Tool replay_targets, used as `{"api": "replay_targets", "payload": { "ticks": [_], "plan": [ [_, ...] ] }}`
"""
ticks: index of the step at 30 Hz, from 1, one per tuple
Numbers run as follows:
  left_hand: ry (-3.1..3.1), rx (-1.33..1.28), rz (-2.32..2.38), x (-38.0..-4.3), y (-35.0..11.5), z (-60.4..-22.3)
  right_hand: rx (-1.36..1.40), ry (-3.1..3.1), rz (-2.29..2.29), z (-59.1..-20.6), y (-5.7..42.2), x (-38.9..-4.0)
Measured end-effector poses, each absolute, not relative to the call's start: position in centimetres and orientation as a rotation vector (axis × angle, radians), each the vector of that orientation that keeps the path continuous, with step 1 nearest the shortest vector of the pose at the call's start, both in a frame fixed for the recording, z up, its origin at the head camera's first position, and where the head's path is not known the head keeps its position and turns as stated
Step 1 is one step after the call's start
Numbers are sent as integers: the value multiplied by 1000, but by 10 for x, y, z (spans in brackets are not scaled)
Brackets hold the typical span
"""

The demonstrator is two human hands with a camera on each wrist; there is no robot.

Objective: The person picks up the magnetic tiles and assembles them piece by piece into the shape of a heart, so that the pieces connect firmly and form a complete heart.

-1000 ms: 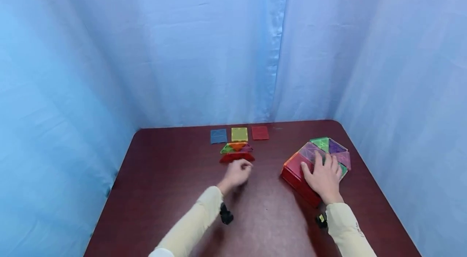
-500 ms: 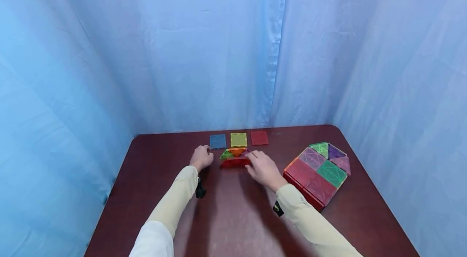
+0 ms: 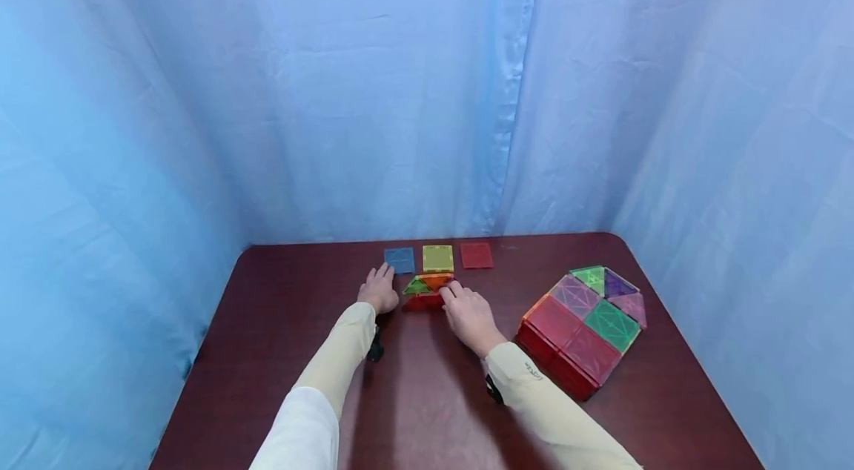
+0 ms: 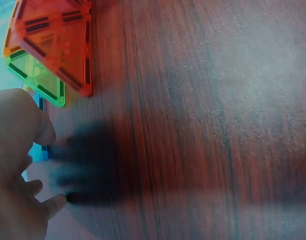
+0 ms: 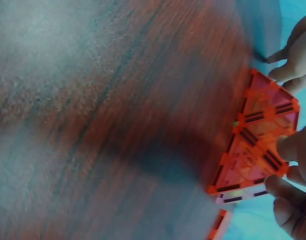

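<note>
Red triangle magnetic tiles (image 5: 265,127), joined in a trapezoid strip, stand on edge near the table's back. Behind them is a similar strip with green (image 3: 416,286) and orange (image 3: 435,281) triangles. My right hand (image 3: 469,314) pinches the red strip's upper edge near its right end, the thumb against its near face. My left hand (image 3: 379,290) reaches out left of the strips, fingers extended, holding nothing. Its fingertips are at the near left corner of a flat blue square tile (image 3: 399,260); whether they touch it I cannot tell.
A yellow square tile (image 3: 437,258) and a red one (image 3: 477,255) lie flat in line with the blue tile. On the right stands a larger tile block (image 3: 580,329), red, purple and green on top. Blue curtains (image 3: 373,84) surround the table (image 3: 287,351) at back and sides.
My right hand has left the block on the right and moved left to the red strip. My left hand has shifted left and forward from before the strips to the blue tile.
</note>
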State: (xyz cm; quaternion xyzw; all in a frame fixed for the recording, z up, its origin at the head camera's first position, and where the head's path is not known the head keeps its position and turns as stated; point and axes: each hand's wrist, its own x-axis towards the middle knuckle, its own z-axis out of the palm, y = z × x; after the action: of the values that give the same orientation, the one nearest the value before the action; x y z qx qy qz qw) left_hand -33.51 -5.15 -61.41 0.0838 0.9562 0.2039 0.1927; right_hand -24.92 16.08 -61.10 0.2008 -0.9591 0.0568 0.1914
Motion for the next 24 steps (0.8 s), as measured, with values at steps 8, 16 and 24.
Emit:
{"api": "replay_targets", "payload": {
  "ticks": [8, 16, 24],
  "plan": [
    [2749, 307, 316, -327, -62, -624, 575, -2713, 223, -621, 150, -245],
    [2802, 391, 236, -297, -94, -622, 571, -2870, 313, -614, 173, -227],
    [2924, 515, 314, -193, -119, -630, 608, -3014, 477, -613, 204, -200]
  ]
}}
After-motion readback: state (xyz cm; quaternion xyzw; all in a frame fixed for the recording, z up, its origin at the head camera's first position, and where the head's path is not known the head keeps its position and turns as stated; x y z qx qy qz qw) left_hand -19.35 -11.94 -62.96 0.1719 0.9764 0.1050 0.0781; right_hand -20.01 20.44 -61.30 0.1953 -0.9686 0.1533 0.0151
